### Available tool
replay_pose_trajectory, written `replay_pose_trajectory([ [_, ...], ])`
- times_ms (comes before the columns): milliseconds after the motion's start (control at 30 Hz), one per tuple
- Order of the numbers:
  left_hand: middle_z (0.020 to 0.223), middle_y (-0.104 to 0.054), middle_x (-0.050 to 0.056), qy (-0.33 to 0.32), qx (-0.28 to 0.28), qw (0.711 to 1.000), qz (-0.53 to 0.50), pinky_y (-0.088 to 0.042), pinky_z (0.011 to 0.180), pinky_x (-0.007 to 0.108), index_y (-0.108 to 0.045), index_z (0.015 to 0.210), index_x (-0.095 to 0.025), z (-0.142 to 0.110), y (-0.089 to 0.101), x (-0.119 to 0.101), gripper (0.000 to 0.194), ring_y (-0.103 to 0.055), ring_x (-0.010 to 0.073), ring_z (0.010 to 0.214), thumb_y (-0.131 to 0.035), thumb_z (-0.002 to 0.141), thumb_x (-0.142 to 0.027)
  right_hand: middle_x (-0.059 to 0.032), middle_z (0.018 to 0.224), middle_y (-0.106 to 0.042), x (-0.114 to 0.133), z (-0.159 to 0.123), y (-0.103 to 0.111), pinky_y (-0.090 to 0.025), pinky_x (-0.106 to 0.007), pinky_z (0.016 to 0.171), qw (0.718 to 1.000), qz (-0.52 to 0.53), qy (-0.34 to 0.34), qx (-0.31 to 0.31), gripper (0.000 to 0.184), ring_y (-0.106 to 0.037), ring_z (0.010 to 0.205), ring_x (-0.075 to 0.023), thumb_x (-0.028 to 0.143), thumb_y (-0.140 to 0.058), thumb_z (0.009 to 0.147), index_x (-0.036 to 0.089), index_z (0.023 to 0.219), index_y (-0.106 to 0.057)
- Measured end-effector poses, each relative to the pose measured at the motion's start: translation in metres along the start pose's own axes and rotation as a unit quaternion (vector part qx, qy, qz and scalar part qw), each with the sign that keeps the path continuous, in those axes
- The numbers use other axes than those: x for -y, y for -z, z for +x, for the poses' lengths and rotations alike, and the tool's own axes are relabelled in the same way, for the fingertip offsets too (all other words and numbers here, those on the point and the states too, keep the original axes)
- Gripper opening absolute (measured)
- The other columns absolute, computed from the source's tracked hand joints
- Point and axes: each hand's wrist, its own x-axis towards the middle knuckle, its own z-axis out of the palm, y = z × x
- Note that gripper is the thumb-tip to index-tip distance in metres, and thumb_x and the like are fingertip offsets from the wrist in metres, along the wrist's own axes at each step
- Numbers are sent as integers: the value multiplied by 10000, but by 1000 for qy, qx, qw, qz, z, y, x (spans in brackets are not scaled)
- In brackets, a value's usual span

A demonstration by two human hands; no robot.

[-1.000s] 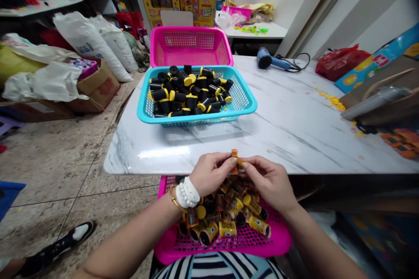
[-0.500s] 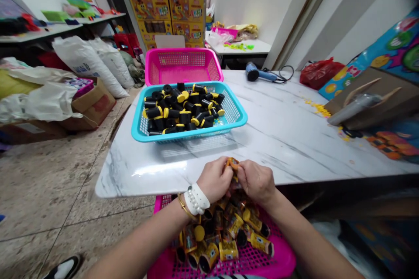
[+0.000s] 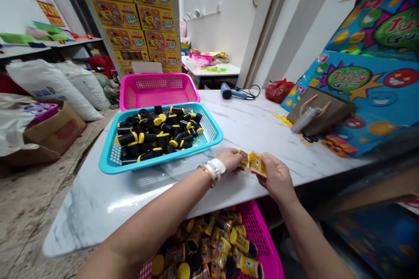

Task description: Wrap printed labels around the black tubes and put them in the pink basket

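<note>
My right hand [image 3: 278,176] is closed on a yellow printed label sleeve [image 3: 257,164], which looks flat and may be a small stack. Just left of it, my left hand [image 3: 230,159] pinches another yellow-and-orange printed sleeve [image 3: 242,160]; its fingertips are partly hidden. Both hands are above the front part of the marbled table [image 3: 183,198]. Below the table edge, a pink basket [image 3: 266,242] holds many small canisters [image 3: 222,253] wrapped in yellow printed sleeves. On the table, a turquoise basket [image 3: 214,133] holds black canisters [image 3: 153,137] with yellow caps.
Behind the turquoise basket is another pink basket [image 3: 193,91]. A blue heat gun [image 3: 234,92] with its cord lies farther back, near a red plastic bag [image 3: 279,90]. On the right are a brown paper bag [image 3: 322,115], orange bundles [image 3: 338,144] and blue printed boxes [image 3: 369,78].
My hands have moved from above the lower basket, where they held an orange sleeve together, to over the table. Each now grips printed sleeve material. The view has turned right.
</note>
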Motion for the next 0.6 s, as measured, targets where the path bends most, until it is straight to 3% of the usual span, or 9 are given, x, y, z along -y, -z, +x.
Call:
replay_pose_trajectory([
  [167,890,-774,141,-1,-23,997,77,-529,842,290,-793,856,-109,37,-10,-21,170,-715,246,934,-643,810,-173,35,529,-503,-15,-3,8,-325,-237,378,993,-97,55,-42,388,-417,394,-117,488,-351,1005,238,724,-448],
  [333,1054,-758,205,13,-49,995,86,-496,913,310,-781,948,-78,42,-3,-19,244,-682,299,1097,-696,824,-271,10,561,-528,-17,-2,20,-335,-270,502,945,-229,209,-106,251,-467,489,-137,316,-505,948,221,718,-534],
  [400,1100,-744,214,25,-62,996,67,-506,868,301,-744,1076,-63,29,6,-11,352,-695,289,1068,-648,884,-343,-8,596,-589,-18,0,18,-337,-282,519,918,-260,286,-93,178,-495,506,-141,265,-537,927,211,765,-585],
  [467,1010,-760,178,45,-57,997,31,-524,731,286,-693,1174,-81,7,17,1,488,-734,247,874,-532,956,-486,-20,627,-633,-18,2,13,-348,-289,533,889,-275,361,-62,138,-529,531,-145,238,-564,918,207,793,-613],
  [600,810,-740,121,112,-2,991,-75,-428,448,250,-654,1141,-104,-56,38,32,755,-629,157,505,-153,1005,-652,9,596,-622,-11,6,-5,-358,-289,530,829,-263,493,17,89,-527,528,-133,243,-613,917,219,831,-620],
])
